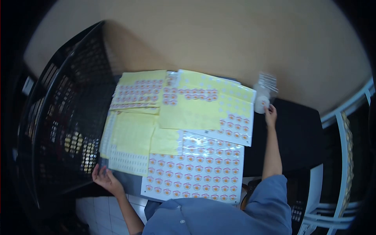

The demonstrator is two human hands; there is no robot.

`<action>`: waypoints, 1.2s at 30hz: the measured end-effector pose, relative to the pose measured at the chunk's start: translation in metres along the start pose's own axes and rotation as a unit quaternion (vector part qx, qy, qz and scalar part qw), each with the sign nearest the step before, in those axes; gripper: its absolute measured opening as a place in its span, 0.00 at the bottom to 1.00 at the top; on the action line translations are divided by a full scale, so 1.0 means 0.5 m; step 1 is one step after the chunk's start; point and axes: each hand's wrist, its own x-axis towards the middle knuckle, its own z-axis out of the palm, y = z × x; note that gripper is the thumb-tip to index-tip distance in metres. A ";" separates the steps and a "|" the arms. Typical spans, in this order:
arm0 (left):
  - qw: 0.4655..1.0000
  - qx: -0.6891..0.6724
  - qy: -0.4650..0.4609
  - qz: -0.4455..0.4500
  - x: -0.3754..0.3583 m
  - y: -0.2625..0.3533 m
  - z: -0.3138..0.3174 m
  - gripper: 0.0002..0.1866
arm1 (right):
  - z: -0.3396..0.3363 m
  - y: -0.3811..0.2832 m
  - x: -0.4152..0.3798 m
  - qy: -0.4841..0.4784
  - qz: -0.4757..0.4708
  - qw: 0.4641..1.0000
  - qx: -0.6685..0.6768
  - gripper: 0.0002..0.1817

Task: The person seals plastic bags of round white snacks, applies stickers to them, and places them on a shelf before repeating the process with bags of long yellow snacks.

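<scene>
My right hand [270, 116] is at the right end of the table, its fingers pinched at the lower edge of a translucent white plastic container [261, 102]. A small round orange-and-pink sticker shows on the container's pale round face. Ridged clear plastic, perhaps a stack, continues above it, blurred. My left hand [105, 180] has its fingers spread and holds nothing, beside the black basket and the table's left front edge. Between the hands lies a large sticker sheet [194, 168] with rows of round labels. Another sticker sheet [239, 127] and a yellow backing sheet [190, 115] overlap it.
A tall black plastic crate [66, 113] stands at the left. More yellow, partly peeled sheets [131, 129] cover the table's left side. Black cloth or surface [290, 137] lies at the right, near a pale metal frame [344, 156]. A beige wall [203, 35] closes the back.
</scene>
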 end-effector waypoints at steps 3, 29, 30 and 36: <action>0.999 -0.021 0.019 0.042 0.000 -0.011 0.000 0.19 | -0.007 0.029 0.011 0.000 -0.011 1.000 0.019 0.28; 0.985 -0.129 -0.071 0.085 0.065 -0.067 -0.250 0.15 | 0.221 -1.068 -0.461 -0.089 -0.530 0.815 0.216 0.12; 0.984 -0.030 -0.121 0.130 0.071 -0.065 -0.259 0.10 | 0.217 -1.077 -0.489 -0.097 -0.545 0.813 0.180 0.11; 0.943 0.008 -0.270 0.195 0.065 -0.043 -0.206 0.12 | 0.117 -1.015 -0.396 -0.046 -0.529 0.845 0.057 0.08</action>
